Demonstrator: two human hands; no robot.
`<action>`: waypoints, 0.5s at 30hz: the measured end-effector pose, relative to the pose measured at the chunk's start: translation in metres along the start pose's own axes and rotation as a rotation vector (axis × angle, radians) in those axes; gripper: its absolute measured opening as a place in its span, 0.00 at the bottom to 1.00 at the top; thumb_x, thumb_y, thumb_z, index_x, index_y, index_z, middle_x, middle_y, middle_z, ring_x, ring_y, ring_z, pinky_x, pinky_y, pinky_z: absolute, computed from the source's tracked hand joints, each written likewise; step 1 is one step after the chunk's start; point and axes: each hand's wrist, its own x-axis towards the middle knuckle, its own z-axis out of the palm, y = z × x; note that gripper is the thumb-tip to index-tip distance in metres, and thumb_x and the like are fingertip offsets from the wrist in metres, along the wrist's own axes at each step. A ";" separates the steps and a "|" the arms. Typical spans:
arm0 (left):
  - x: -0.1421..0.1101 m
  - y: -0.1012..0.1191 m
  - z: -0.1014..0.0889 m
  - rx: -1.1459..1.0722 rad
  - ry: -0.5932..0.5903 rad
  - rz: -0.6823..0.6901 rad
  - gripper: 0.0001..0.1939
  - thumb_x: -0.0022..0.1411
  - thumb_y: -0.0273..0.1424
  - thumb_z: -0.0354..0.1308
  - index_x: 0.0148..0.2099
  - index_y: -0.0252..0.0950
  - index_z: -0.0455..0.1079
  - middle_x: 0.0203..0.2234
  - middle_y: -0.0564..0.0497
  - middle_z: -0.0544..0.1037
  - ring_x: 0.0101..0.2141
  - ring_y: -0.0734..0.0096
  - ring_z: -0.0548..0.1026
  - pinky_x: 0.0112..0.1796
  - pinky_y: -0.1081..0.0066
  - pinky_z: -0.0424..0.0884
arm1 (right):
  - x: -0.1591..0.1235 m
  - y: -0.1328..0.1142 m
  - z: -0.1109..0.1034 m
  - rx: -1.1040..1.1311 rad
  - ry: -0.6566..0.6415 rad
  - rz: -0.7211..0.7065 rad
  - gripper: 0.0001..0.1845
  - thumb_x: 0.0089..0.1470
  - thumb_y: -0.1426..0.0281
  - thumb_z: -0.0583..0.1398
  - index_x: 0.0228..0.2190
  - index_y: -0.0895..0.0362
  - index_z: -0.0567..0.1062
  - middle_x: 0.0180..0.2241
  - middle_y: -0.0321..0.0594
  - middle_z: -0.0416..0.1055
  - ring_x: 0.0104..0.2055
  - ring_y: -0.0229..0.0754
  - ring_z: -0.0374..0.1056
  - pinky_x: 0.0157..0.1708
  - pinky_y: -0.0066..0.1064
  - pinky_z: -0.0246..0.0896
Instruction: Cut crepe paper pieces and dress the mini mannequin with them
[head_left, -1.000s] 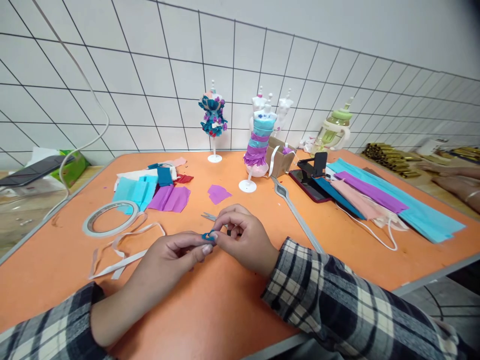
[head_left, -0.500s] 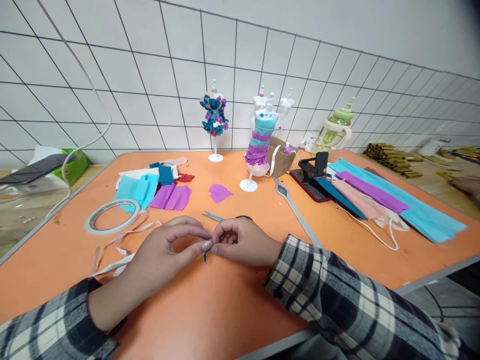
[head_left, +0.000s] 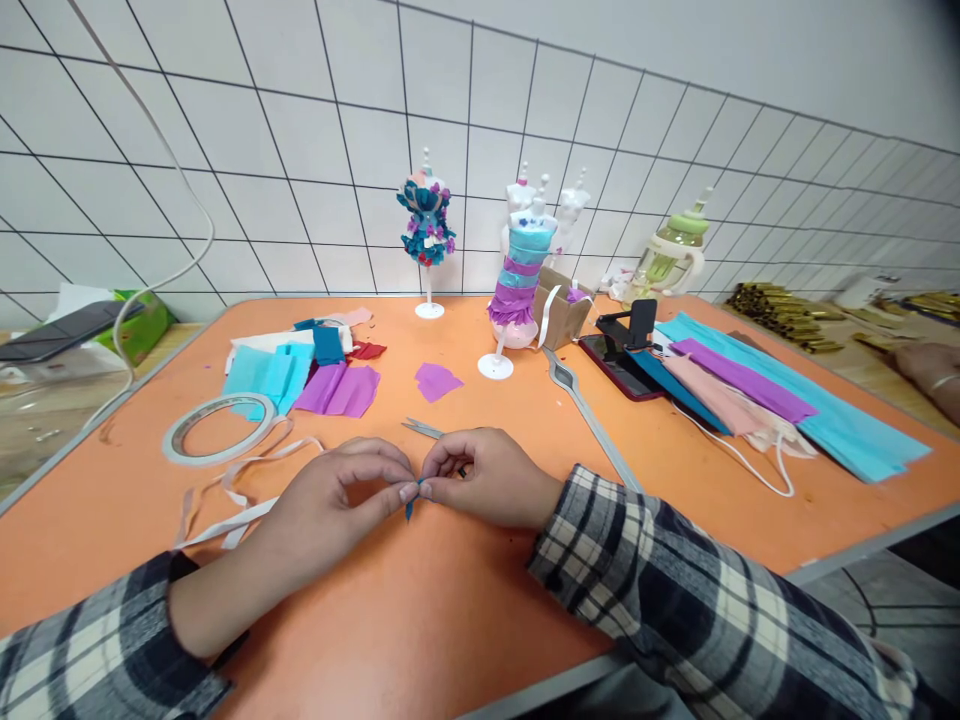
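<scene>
Low over the orange table (head_left: 480,600), my left hand (head_left: 337,505) and my right hand (head_left: 487,478) meet fingertip to fingertip. Both pinch a small strip of dark blue crepe paper (head_left: 410,502), which hangs down between them. Small scissors (head_left: 421,429) lie on the table just behind my right hand, partly hidden by it. Both of my sleeves are plaid.
A tape roll (head_left: 217,428) with loose white strips lies at the left, by cut paper pieces (head_left: 300,375). Two dressed mini mannequins (head_left: 517,285) (head_left: 427,225) stand at the back. A phone on a stand (head_left: 626,350), long paper sheets (head_left: 787,405) and a bottle (head_left: 671,255) are at the right.
The blue paper, first a curled bit held higher, is now a narrow strip pinched lower near the table. Both hands dropped slightly and drew closer together.
</scene>
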 end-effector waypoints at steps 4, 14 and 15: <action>0.000 0.001 0.001 -0.058 0.039 0.002 0.11 0.61 0.38 0.60 0.28 0.41 0.79 0.31 0.49 0.81 0.34 0.65 0.78 0.39 0.70 0.72 | 0.000 -0.002 -0.001 0.135 -0.017 0.043 0.08 0.47 0.68 0.67 0.27 0.58 0.74 0.24 0.32 0.69 0.26 0.33 0.63 0.27 0.24 0.59; 0.000 -0.002 0.002 -0.168 0.113 -0.030 0.10 0.60 0.37 0.61 0.30 0.41 0.78 0.30 0.50 0.81 0.33 0.65 0.78 0.38 0.72 0.72 | -0.002 -0.011 0.000 0.326 -0.024 0.198 0.16 0.44 0.62 0.69 0.31 0.57 0.72 0.24 0.31 0.67 0.25 0.32 0.61 0.20 0.22 0.63; 0.000 -0.002 0.003 -0.164 0.107 -0.038 0.10 0.60 0.38 0.61 0.30 0.41 0.78 0.30 0.50 0.81 0.33 0.65 0.78 0.38 0.72 0.72 | -0.002 -0.011 0.001 0.322 -0.005 0.204 0.15 0.44 0.63 0.69 0.31 0.57 0.72 0.23 0.31 0.66 0.24 0.32 0.61 0.20 0.21 0.63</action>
